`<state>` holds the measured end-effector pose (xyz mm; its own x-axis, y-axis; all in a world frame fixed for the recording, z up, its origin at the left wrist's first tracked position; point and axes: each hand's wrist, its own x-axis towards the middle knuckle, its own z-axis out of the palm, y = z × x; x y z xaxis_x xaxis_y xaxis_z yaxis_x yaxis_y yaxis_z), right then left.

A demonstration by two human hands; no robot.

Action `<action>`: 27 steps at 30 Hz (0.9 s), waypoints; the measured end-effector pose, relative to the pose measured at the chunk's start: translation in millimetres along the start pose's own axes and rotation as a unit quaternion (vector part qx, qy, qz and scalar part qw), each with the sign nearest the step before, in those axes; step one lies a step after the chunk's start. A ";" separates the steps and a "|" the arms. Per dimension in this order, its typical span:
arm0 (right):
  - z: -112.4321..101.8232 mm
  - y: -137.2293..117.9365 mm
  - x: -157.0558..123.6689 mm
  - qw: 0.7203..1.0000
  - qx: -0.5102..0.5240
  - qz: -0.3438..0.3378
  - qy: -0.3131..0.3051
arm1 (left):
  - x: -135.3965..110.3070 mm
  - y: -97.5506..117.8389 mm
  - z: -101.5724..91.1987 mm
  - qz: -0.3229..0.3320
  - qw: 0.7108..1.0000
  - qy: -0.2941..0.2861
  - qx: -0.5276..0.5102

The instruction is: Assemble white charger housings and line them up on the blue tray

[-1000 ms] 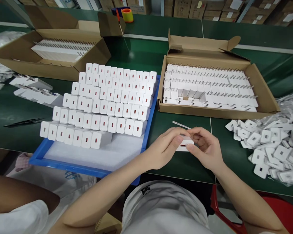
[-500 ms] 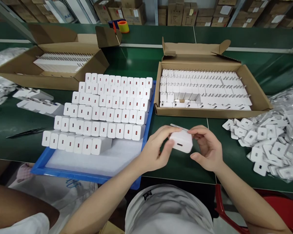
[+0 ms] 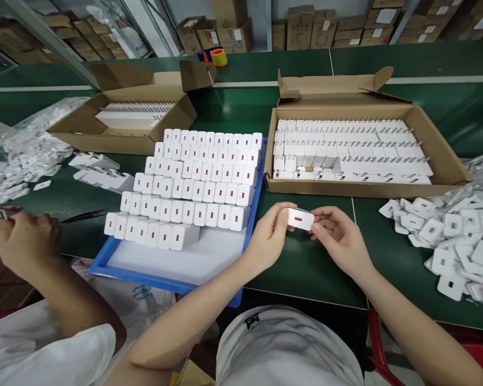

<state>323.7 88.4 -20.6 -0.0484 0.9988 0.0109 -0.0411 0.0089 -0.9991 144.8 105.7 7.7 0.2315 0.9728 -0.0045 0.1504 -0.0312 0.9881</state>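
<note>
A white charger (image 3: pixel 300 219) with a red port facing me is held between both hands just above the green table. My left hand (image 3: pixel 268 238) pinches its left end with thumb and fingers. My right hand (image 3: pixel 338 239) grips its right end with curled fingers. Left of the hands, a blue tray (image 3: pixel 177 281) with a white foam liner carries several stepped rows of white chargers (image 3: pixel 193 182), ports toward me. Behind the hands stands an open cardboard box (image 3: pixel 438 145) filled with rows of chargers lying prongs up.
A heap of small white film-wrapped pieces (image 3: pixel 459 241) lies at the right. A second open box (image 3: pixel 124 115) and loose chargers (image 3: pixel 100 171) sit at the left, with black tweezers (image 3: pixel 84 215). A co-worker's hand (image 3: pixel 26 241) is at the lower left. Cartons line the back.
The charger has been turned so its red port faces me, and both hands now hold it by the ends. The view shifted, bringing the co-worker's hand into sight at left.
</note>
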 end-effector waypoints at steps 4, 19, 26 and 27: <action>1.4 -4.8 1.5 0.997 0.055 0.039 -0.030 | 0.2 1.1 -0.5 -0.006 1.000 -0.004 -0.019; -3.4 0.9 11.1 0.955 0.154 0.238 -0.086 | 7.7 4.0 0.3 -0.226 0.961 -0.043 -0.151; -3.7 0.6 9.6 0.963 0.149 0.216 -0.067 | 6.6 3.9 0.5 -0.198 0.973 -0.048 -0.104; -4.0 0.1 9.2 0.964 0.149 0.210 -0.066 | 6.4 4.9 0.3 -0.194 0.974 -0.049 -0.101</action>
<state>327.3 97.7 -20.8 -0.2482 0.8965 -0.3669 -0.2738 -0.4282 -0.8612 147.3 111.7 12.5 0.2868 0.8753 -0.3893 0.0550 0.3907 0.9189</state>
